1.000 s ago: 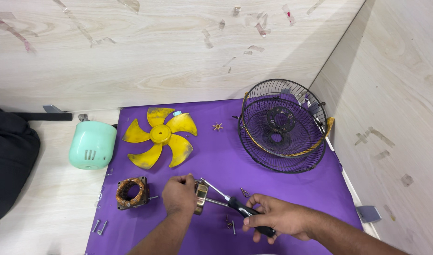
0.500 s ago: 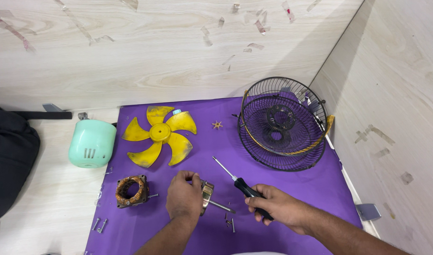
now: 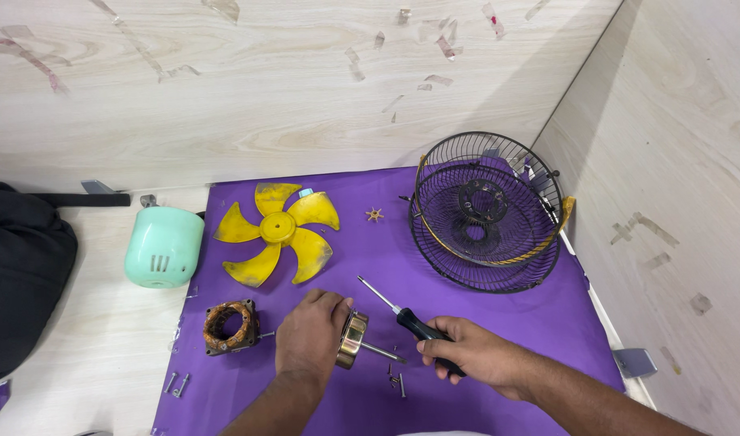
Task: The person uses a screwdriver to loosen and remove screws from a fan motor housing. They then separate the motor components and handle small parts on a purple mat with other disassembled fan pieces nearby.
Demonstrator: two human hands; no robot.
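My left hand (image 3: 309, 335) grips a brass-coloured motor rotor (image 3: 354, 340) with a thin steel shaft, held on the purple mat (image 3: 467, 323). My right hand (image 3: 471, 355) is closed around the black handle of a screwdriver (image 3: 398, 311), whose tip points up and left, away from the rotor. A copper-wound stator (image 3: 229, 326) lies just left of my left hand. A few loose screws (image 3: 396, 379) lie between my hands.
A yellow five-blade fan blade (image 3: 277, 232) lies at the mat's back left, a mint green motor cover (image 3: 163, 247) beside it off the mat. Black wire fan guards (image 3: 487, 214) sit at the right by the wall. A black bag (image 3: 18, 274) is far left. More screws (image 3: 176, 383) lie at the mat's left edge.
My right hand drew the screwdriver back from the rotor, so its tip now points up-left over the mat. My left hand stayed on the rotor.
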